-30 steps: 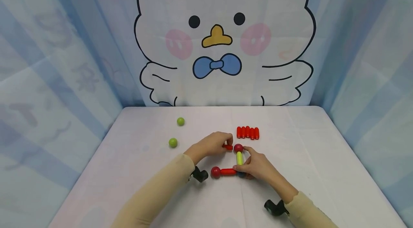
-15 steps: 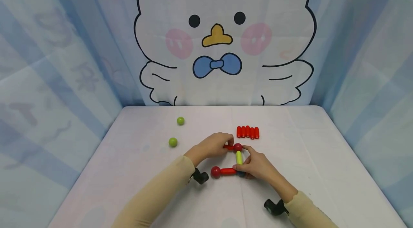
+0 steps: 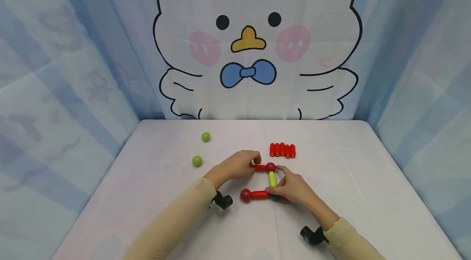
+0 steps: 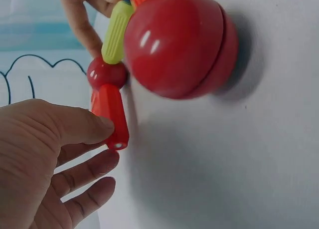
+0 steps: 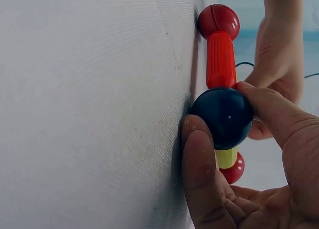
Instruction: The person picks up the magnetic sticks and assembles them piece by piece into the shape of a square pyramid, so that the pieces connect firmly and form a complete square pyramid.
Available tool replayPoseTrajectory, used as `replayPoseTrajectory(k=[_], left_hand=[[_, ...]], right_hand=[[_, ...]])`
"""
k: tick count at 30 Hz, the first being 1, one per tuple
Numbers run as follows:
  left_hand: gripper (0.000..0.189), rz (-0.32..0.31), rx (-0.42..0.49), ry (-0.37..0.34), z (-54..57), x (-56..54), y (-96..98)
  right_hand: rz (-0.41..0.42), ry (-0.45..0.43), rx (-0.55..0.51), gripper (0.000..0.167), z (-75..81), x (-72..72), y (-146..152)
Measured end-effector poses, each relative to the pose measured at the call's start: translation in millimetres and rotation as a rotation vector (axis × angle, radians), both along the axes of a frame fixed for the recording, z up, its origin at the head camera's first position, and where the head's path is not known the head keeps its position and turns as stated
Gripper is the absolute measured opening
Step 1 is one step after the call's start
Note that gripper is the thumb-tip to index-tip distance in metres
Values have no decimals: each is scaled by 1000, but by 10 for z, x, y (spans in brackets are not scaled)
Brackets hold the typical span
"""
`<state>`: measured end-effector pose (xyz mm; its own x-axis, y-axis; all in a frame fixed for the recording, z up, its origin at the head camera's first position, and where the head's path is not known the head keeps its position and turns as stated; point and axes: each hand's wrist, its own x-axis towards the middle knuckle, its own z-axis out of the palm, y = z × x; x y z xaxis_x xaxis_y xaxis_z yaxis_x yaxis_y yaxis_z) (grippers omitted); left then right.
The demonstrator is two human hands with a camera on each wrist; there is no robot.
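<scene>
My left hand (image 3: 241, 164) pinches the free end of a red rod (image 4: 113, 109) between thumb and fingers. That rod's other end meets the far red ball (image 3: 270, 166). A yellow-green rod (image 3: 272, 179) runs from this ball to a dark blue ball (image 5: 223, 118), which my right hand (image 3: 294, 186) grips with thumb and fingers. One right fingertip is right at the far red ball in the head view. From the blue ball a second red rod (image 5: 221, 59) leads left to the near red ball (image 3: 245, 195). Together the pieces form three sides of a square lying on the table.
Several red rods (image 3: 282, 150) lie side by side behind the hands on the white table (image 3: 368, 194). Two green balls (image 3: 206, 137) (image 3: 197, 161) rest to the left. A curtain with a cartoon bird (image 3: 248, 100) hangs at the table's back edge.
The red rod in my left hand has moved right and now meets the far red ball, closing a small gap. My left hand has then shifted left along the rod. The right hand stays put.
</scene>
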<state>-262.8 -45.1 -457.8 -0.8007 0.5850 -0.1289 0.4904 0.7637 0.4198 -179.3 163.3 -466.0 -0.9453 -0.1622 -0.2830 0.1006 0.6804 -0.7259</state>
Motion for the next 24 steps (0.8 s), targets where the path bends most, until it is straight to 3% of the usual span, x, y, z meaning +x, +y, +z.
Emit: replayPoseTrajectory(k=[6,15,24], left_hand=[[24,64,-24,-2,85,8,-187],[25,146,-306,173,194,174,-498],[28,294,-337,201,220,229,-1052]], right_hand=[[-8,-11,-5,91,-24,-11,10],[-19,-15,-5,92,-6,-4,15],[-17,-27,-7,91,-8,0,-2]])
